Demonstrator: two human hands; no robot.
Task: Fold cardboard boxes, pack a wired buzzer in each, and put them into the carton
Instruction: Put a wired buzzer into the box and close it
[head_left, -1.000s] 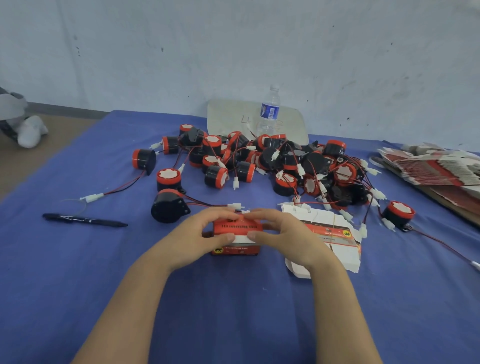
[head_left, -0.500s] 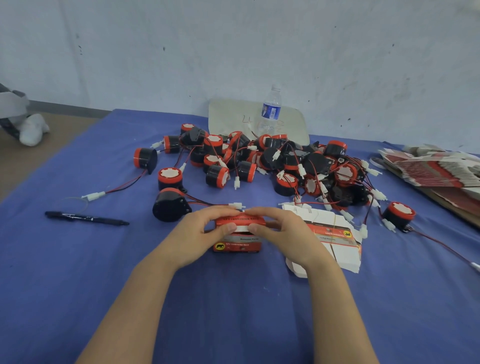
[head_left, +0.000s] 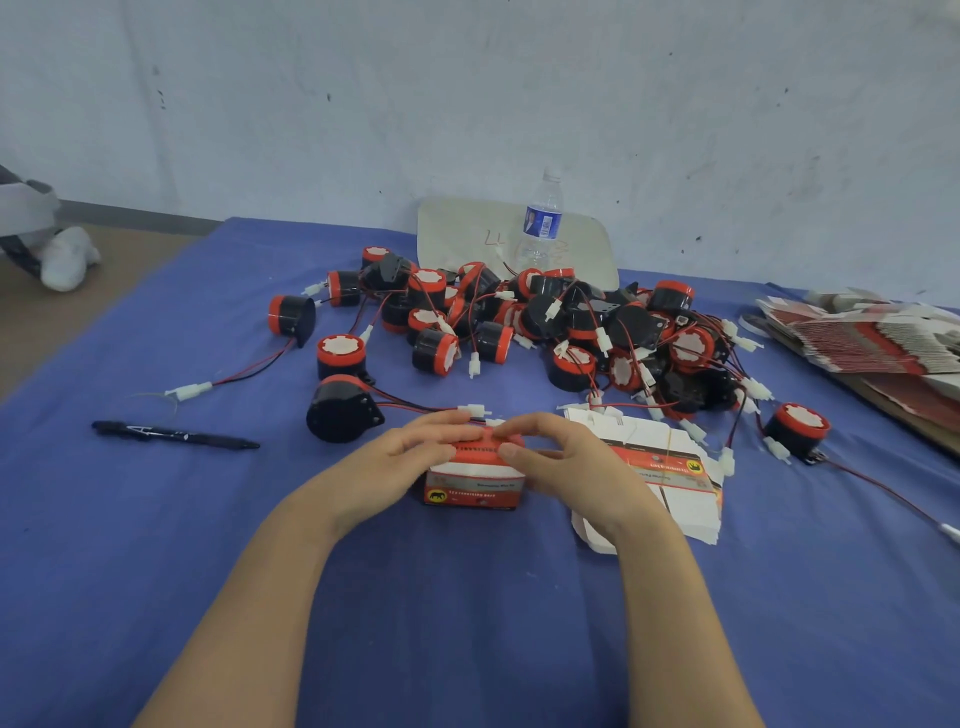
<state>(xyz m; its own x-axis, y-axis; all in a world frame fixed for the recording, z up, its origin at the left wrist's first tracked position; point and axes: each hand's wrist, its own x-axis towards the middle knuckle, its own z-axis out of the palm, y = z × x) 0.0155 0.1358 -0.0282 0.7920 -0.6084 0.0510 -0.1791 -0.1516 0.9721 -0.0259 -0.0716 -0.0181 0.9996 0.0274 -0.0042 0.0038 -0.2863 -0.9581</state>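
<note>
A small red and white cardboard box stands on the blue table cloth in front of me. My left hand holds its left side with fingers curled over the top flap. My right hand grips its right side, thumb on the top edge. A bundle of flat unfolded boxes lies just right of my right hand. A large black buzzer with red and black wires sits behind my left hand. A pile of several black and red wired buzzers fills the table's middle.
A black pen lies at the left. A clear water bottle stands at the back before a white board. A stack of flat red box blanks lies at the right edge. One buzzer sits apart at the right.
My fingers have pressed the box's top flap lower and moved closer together over it. The box stays in the same place.
</note>
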